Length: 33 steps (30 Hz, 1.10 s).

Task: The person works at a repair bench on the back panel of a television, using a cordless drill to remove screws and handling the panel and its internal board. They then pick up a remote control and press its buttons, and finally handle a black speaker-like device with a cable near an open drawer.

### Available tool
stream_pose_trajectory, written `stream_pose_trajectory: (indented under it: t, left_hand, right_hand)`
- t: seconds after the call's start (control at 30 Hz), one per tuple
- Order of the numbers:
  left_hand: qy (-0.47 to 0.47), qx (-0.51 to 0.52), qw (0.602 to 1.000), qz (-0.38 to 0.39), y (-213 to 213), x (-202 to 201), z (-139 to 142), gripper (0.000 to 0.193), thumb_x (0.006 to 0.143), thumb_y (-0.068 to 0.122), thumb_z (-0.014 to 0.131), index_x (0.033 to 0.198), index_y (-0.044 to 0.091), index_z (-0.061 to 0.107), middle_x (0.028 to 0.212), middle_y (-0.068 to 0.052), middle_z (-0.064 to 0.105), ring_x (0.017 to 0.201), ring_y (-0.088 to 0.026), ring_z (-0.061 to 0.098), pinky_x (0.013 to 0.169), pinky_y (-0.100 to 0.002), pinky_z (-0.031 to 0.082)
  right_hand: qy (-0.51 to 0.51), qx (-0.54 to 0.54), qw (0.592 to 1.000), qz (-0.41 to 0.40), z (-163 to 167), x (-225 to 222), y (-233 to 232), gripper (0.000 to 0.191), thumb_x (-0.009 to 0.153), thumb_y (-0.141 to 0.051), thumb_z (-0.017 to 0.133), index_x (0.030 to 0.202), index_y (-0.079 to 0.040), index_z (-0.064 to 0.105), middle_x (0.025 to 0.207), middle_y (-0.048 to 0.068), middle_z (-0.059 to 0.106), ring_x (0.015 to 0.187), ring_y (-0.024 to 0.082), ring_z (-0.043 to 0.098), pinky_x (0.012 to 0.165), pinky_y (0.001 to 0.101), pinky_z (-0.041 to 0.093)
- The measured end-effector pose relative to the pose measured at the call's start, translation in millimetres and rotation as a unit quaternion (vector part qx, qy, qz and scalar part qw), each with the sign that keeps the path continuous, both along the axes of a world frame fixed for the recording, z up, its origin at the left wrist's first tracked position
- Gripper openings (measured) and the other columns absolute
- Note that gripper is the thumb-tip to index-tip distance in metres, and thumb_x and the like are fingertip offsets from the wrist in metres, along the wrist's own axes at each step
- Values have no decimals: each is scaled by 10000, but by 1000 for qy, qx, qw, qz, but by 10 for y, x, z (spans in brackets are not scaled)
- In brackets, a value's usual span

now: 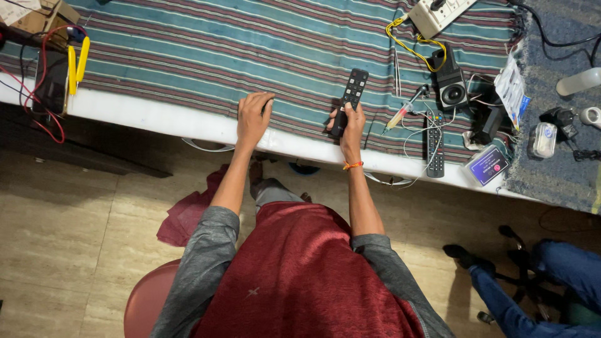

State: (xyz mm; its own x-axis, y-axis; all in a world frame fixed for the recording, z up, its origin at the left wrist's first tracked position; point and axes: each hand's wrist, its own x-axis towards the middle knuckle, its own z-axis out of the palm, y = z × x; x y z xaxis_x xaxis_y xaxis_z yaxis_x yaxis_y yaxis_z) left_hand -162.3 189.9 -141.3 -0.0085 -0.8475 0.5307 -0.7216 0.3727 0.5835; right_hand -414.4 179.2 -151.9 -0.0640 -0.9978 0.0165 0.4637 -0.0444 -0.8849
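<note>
A purple-labelled box sits at three o'clock (table edge); right hand grips a black remote, left hand rests curled on striped cloth.

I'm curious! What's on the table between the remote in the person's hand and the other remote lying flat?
In the head view, between the held remote and the flat remote: a syringe-like tube and thin wires on the striped cloth.
</note>
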Motion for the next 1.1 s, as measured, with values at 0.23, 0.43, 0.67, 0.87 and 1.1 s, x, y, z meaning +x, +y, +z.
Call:
stream_pose_trajectory:
  t: [0.23,0.43,0.67,0.87,1.1]
  left_hand:
    - [3,7,1000,-2,6,-5,5,192,1014,132,660,1179,74,738,1146,-76,735,1148,-252,639,950,-404,444]
    - [-13,7,1000,-1,-6,12,-8,192,1032,139,646,1191,72,730,1147,-83,732,1156,-259,634,952,-412,439]
    - [-13,8,1000,-1,-10,16,-2,195,1014,129,652,1187,78,726,1132,-79,729,1154,-262,635,957,-419,440]
    - [-6,13,1000,1,7,13,10,184,1020,132,652,1179,78,726,1129,-82,726,1154,-267,636,963,-424,439]
    - [-5,-2,1000,-4,7,3,33,188,1023,125,648,1188,81,726,1153,-82,726,1174,-266,633,979,-427,436]
  right_hand:
    - [13,3,1000,4,-13,-11,8,225,1099,-265,529,1104,-41,556,803,114,680,568,162,660,505,310,555]
    - [22,6,1000,4,-12,-7,10,219,1094,-258,525,1110,-42,556,804,113,684,572,160,667,510,307,561]
    - [26,13,1000,2,-6,-11,-4,209,1088,-249,533,1106,-43,565,775,92,663,540,148,634,482,298,533]
    - [28,16,999,-8,-15,-15,-10,208,1083,-253,534,1084,-48,565,760,89,659,524,145,622,471,293,525]
    - [16,28,999,-7,5,-28,-23,211,1077,-249,536,1082,-44,580,747,90,658,516,150,625,460,290,516]
